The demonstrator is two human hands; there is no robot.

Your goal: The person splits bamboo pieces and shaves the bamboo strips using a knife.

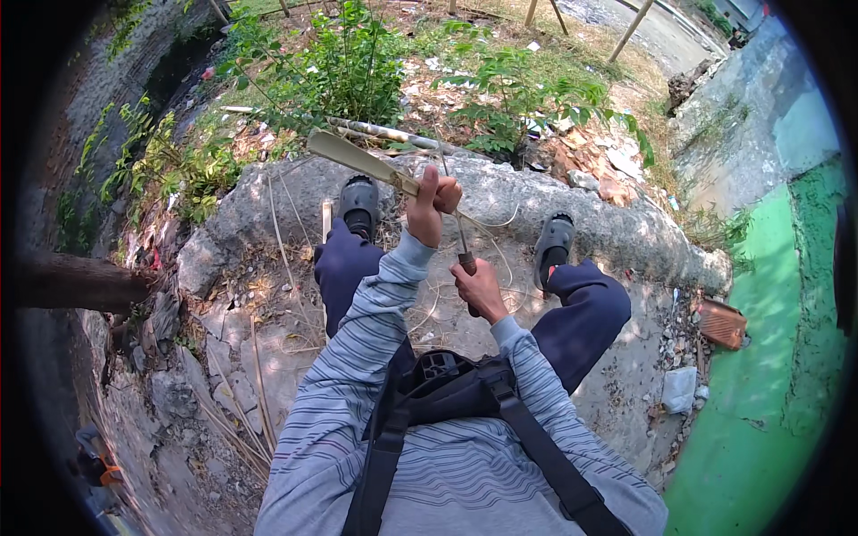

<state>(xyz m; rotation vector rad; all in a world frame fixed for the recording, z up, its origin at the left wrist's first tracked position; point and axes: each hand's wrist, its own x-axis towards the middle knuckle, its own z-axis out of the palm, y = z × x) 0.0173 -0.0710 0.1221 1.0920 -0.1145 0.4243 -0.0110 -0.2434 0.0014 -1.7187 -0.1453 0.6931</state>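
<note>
My left hand (429, 210) is closed round one end of a pale, flat piece of split bamboo (353, 159), thumb up. The piece slants away to the upper left. My right hand (481, 290) grips the brown wooden handle (467, 263) of a knife with a long, narrow blade (461, 234). The blade points away from me and passes just right of my left hand, close to the bamboo's held end. Whether it touches the bamboo, I cannot tell. Thin pale strips (429, 308) curl on the ground below my hands.
My shoes (556, 239) rest by a rough concrete ledge (626, 228), knees apart. Beyond it grow green shrubs (357, 71) among litter. Long strips (262, 384) lie at left, near a trunk (85, 281). A green wall (746, 357) and a reddish brick-like block (720, 324) are at right.
</note>
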